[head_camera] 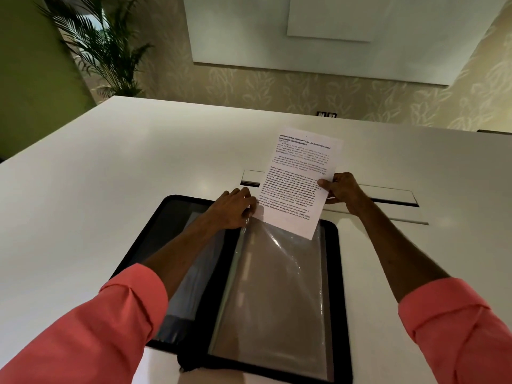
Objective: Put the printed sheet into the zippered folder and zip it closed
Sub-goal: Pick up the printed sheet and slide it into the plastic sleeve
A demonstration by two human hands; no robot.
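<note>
A black zippered folder (pixel 333 273) lies open on the white table, with clear plastic sleeves (pixel 271 295) on its right half. The printed sheet (pixel 300 173) is held tilted above the far end of the sleeves, its near edge at the top sleeve's opening. My right hand (pixel 343 194) pinches the sheet's right edge. My left hand (pixel 235 207) rests at the far edge of the folder and grips the top of a sleeve, next to the sheet's lower left corner. Both forearms wear rolled-up coral sleeves.
The white table (pixel 110 189) has a long recessed cable slot (pixel 388 195) just behind the folder. A potted palm (pixel 110 45) stands at the back left by a green wall. Wall sockets (pixel 327 115) show beyond the far table edge.
</note>
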